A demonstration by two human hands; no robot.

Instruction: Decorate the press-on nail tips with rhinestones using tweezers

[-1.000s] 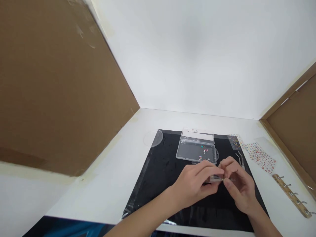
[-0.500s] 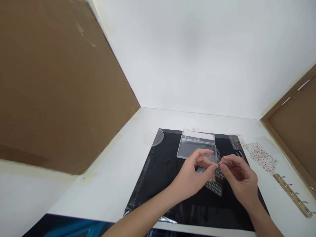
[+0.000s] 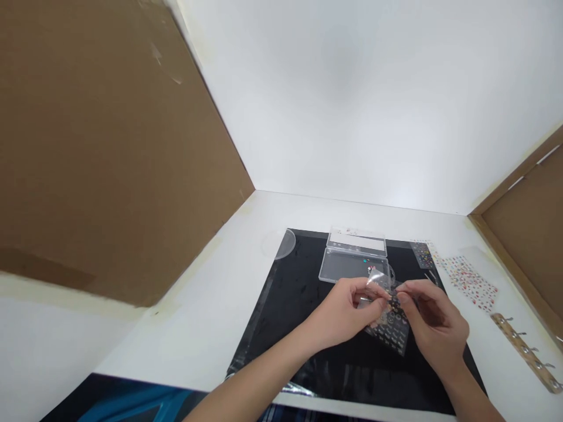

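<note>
My left hand (image 3: 347, 310) pinches a clear sticker sheet (image 3: 393, 337) printed with small pale shapes, over the black mat. A shiny clear film (image 3: 377, 277) stands up above the left fingertips; whether it is part of the sheet I cannot tell. Close by on the right, my right hand (image 3: 435, 322) has thumb and forefinger pressed together at the sheet's upper edge. What exactly those fingertips grip is too small to see. Just beyond the hands lies an open clear plastic case (image 3: 338, 266) with a few small coloured stickers in it.
Under everything is a black mat (image 3: 299, 328) on a white table. A clear round disc (image 3: 285, 244) overlaps its far left corner. To the right lie dotted sticker sheets (image 3: 470, 281), tweezers (image 3: 430, 276) and a wooden hook rack (image 3: 525, 351). Cardboard panels (image 3: 109, 146) flank the table.
The view has shifted slightly. My fingers have come down a little from the case, and the shiny film now shows upright above my left fingertips. More of the printed sheet is visible.
</note>
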